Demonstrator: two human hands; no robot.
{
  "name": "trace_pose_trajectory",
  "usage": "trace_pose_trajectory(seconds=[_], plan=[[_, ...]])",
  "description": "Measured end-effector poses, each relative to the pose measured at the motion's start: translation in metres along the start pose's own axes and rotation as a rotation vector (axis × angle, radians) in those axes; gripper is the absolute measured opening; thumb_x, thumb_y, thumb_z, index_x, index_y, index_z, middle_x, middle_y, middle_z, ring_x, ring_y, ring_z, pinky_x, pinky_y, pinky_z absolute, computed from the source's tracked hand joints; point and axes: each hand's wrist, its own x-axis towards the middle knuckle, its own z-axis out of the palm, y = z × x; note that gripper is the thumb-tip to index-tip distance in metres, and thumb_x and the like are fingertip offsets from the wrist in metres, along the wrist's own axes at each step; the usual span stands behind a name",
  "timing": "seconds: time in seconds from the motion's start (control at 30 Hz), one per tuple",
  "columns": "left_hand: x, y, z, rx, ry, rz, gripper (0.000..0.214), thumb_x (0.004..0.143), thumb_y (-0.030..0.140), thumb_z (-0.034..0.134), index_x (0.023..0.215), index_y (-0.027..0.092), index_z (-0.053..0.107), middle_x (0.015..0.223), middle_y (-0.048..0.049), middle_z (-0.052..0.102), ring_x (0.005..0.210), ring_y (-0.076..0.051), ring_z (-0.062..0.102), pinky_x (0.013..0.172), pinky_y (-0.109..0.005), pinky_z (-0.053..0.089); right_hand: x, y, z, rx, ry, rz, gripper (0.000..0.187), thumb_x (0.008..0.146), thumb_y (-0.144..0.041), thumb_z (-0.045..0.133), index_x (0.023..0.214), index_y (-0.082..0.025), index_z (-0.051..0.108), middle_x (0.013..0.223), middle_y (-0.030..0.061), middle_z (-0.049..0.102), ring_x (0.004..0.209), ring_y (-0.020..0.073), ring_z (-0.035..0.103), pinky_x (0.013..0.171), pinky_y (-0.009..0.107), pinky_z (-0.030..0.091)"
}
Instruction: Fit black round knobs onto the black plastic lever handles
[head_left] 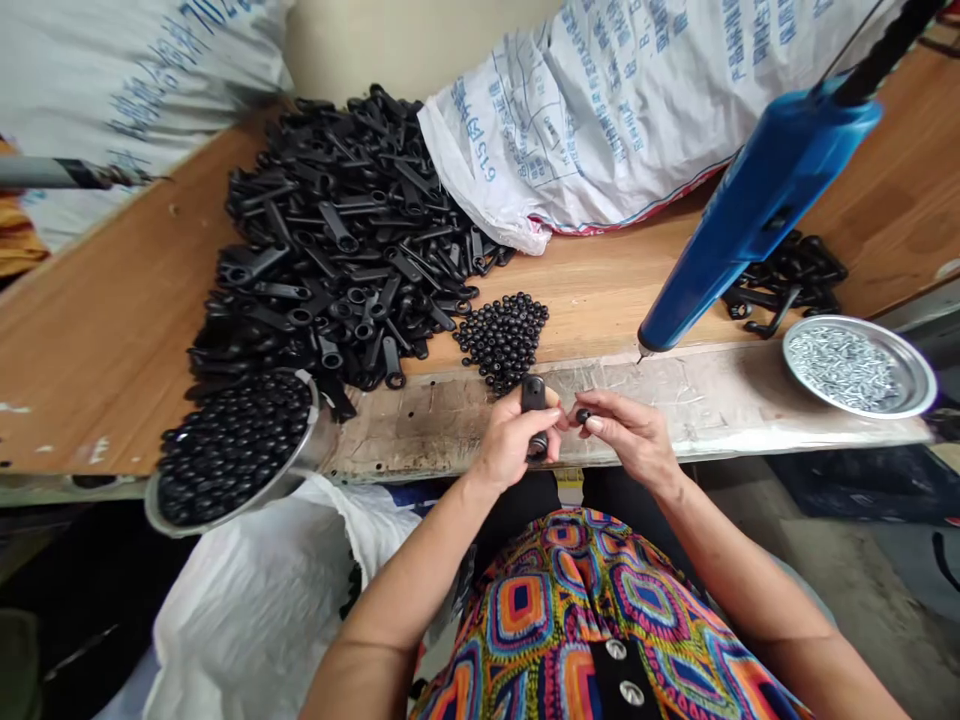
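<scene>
My left hand (pixel 508 440) is closed around a black plastic handle (pixel 533 393), held upright over the bench's front edge, its ringed end downward. Just to the right, my right hand (pixel 634 432) pinches a small black knob (pixel 583 415) between thumb and fingertips. The two hands are close together, but the knob is apart from the handle. Behind them lies a small heap of black knobs (pixel 504 335). A large pile of black handles (pixel 337 230) rises at the back left.
A blue electric screwdriver (pixel 757 220) hangs at the right, tip above the bench. Beyond it are a metal bowl of screws (pixel 847 368) and more black parts (pixel 799 275). A bowl of black knobs (pixel 232 450) overhangs the left front edge, above a white sack (pixel 247 610).
</scene>
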Motion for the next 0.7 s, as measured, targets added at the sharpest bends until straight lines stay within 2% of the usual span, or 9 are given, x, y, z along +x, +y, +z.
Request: trace_pose_trajectory(seconds=[0.1, 0.17, 0.27, 0.33, 0.4, 0.57, 0.7], plan=[[-0.001, -0.012, 0.017, -0.093, 0.03, -0.026, 0.026, 0.071, 0.031, 0.059, 0.09, 0.017, 0.05, 0.063, 0.0036, 0.057, 0.035, -0.009, 0.049, 0.032, -0.019, 0.033, -0.006, -0.001, -0.003, -0.452, 0.058, -0.237, 0.026, 0.08, -0.022, 0.058, 0.105, -0.021, 0.063, 0.092, 0.0058, 0.067, 0.083, 0.0177, 0.061, 0.074, 0.034, 0.051], [-0.001, -0.017, 0.02, -0.127, 0.03, -0.055, 0.032, 0.07, 0.032, 0.061, 0.095, 0.017, 0.051, 0.058, 0.0046, 0.056, 0.033, -0.009, 0.048, 0.031, -0.019, 0.033, -0.008, 0.0, -0.004, -0.646, 0.043, -0.389, 0.025, 0.081, -0.021, 0.055, 0.104, -0.02, 0.063, 0.089, 0.0073, 0.068, 0.086, 0.0202, 0.061, 0.078, 0.037, 0.05], [-0.001, -0.022, 0.02, -0.151, 0.04, -0.069, 0.038, 0.069, 0.031, 0.063, 0.101, 0.015, 0.052, 0.054, 0.0051, 0.054, 0.032, -0.009, 0.047, 0.031, -0.019, 0.032, -0.01, 0.003, -0.001, -0.78, 0.048, -0.557, 0.025, 0.082, -0.018, 0.053, 0.105, -0.019, 0.062, 0.09, 0.008, 0.068, 0.089, 0.0217, 0.062, 0.081, 0.039, 0.05], [-0.001, -0.023, 0.018, -0.151, 0.064, -0.061, 0.04, 0.068, 0.031, 0.064, 0.102, 0.015, 0.052, 0.054, 0.005, 0.054, 0.033, -0.009, 0.047, 0.032, -0.019, 0.033, -0.01, 0.003, 0.003, -0.815, 0.059, -0.619, 0.027, 0.082, -0.015, 0.053, 0.107, -0.018, 0.061, 0.092, 0.0083, 0.068, 0.088, 0.0212, 0.062, 0.082, 0.04, 0.05], [-0.002, -0.023, 0.018, -0.145, 0.115, -0.052, 0.041, 0.065, 0.031, 0.066, 0.101, 0.016, 0.053, 0.054, 0.0054, 0.054, 0.034, -0.008, 0.047, 0.034, -0.019, 0.034, -0.009, 0.0, 0.007, -0.855, 0.063, -0.615, 0.025, 0.082, -0.016, 0.052, 0.105, -0.018, 0.061, 0.092, 0.0085, 0.067, 0.087, 0.0209, 0.062, 0.082, 0.039, 0.049], [-0.005, -0.029, 0.022, -0.079, 0.261, 0.007, 0.037, 0.064, 0.029, 0.066, 0.097, 0.018, 0.055, 0.058, 0.0063, 0.054, 0.037, -0.006, 0.046, 0.038, -0.02, 0.035, -0.01, -0.011, 0.013, -1.016, 0.005, -0.431, 0.022, 0.084, -0.024, 0.05, 0.1, -0.017, 0.063, 0.086, 0.0089, 0.066, 0.08, 0.02, 0.059, 0.075, 0.034, 0.048], [-0.009, -0.036, 0.024, 0.003, 0.259, 0.087, 0.023, 0.068, 0.029, 0.062, 0.087, 0.017, 0.057, 0.051, 0.0072, 0.046, 0.039, -0.006, 0.042, 0.041, -0.019, 0.035, -0.01, -0.011, 0.01, -1.1, -0.089, -0.345, 0.024, 0.087, -0.022, 0.044, 0.099, -0.014, 0.063, 0.084, 0.0102, 0.065, 0.076, 0.0193, 0.057, 0.073, 0.033, 0.046]])
